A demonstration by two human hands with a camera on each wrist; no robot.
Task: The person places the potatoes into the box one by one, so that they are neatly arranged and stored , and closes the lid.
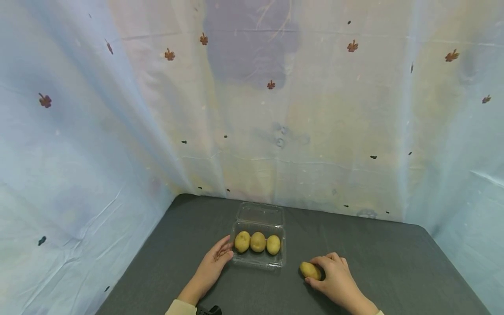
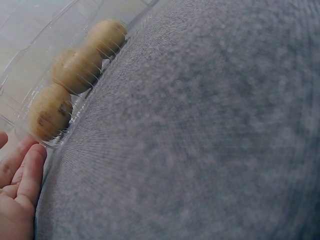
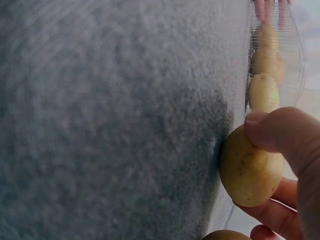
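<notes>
gripping a potato [image 1: 309,271] with the right hand [image 1: 334,280], i see from my distant post the thumb on one side and the fingers on the other. i'd guess this opposed pinch suits a smooth, rounded body that would roll from a one-sided push. the potato sits at the fingertips, to the right hand's left, low at the grey table [image 1: 275,293]; i cannot tell whether the table bears its weight.

ahead and to the left of that hand stands a clear container [image 1: 256,264], its lid [image 1: 260,214] folded back away from both hands, which leaves the inside within reach. three more potatoes [image 1: 257,242] lie in a row inside it. just left of it, the left hand [image 1: 212,264] touches the side wall with loosely extended fingers and grasps nothing; in my judgement that contact steadies light plastic that might otherwise skid.

the gripped potato is egg-shaped, yellow-tan, with small dark specks. of the row, the one nearest the left hand bears brown blotches, the middle one looks rounder and browner, and the one closest to the right hand is paler. below the right hand's fingers, in its wrist view, a rounded tan thing [image 3: 226,235] shows only its edge, too little for me to name.
</notes>
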